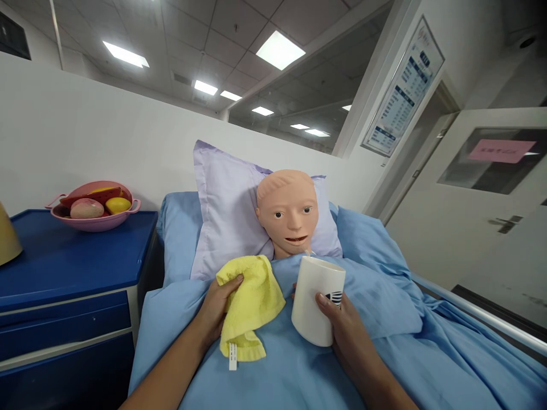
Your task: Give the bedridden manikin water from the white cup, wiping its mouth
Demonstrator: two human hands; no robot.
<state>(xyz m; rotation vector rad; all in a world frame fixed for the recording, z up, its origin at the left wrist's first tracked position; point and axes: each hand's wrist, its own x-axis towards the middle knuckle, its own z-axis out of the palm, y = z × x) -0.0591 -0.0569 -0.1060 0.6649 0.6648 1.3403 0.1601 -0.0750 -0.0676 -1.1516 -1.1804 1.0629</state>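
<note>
Yellow cloth (252, 302) hung from my left hand (216, 307), out over the blue cover (265, 381) of the bed and in front of the mannequin head (290, 210). The grip there was clamped on the cloth, thumb on top and the fabric bunched beneath it; the lower end drooped in folds, with a white label (233, 357) dangling from it. I could not tell whether that lower end touched the cover.

My right hand (348, 324) had its grip clamped round a white mug (314, 302), the thumb lying beside the dark striped print. The mug leaned a little, and I could not see what was inside it. It was just beside the cloth, on the right, with a gap between them.

The mannequin head lay face up on a lilac pillow (228, 210) at the head end of the bed, eyes open and mouth parted, with the blue cover drawn up to its neck. A metal rail (482, 313) ran along the bed's right edge.

Near the bed's left edge stood a blue cabinet (77, 256). Close to its back edge, toward the right corner, sat a pink basket (96, 223) holding several fruits (88, 208), one yellow and one pinkish among them.
</note>
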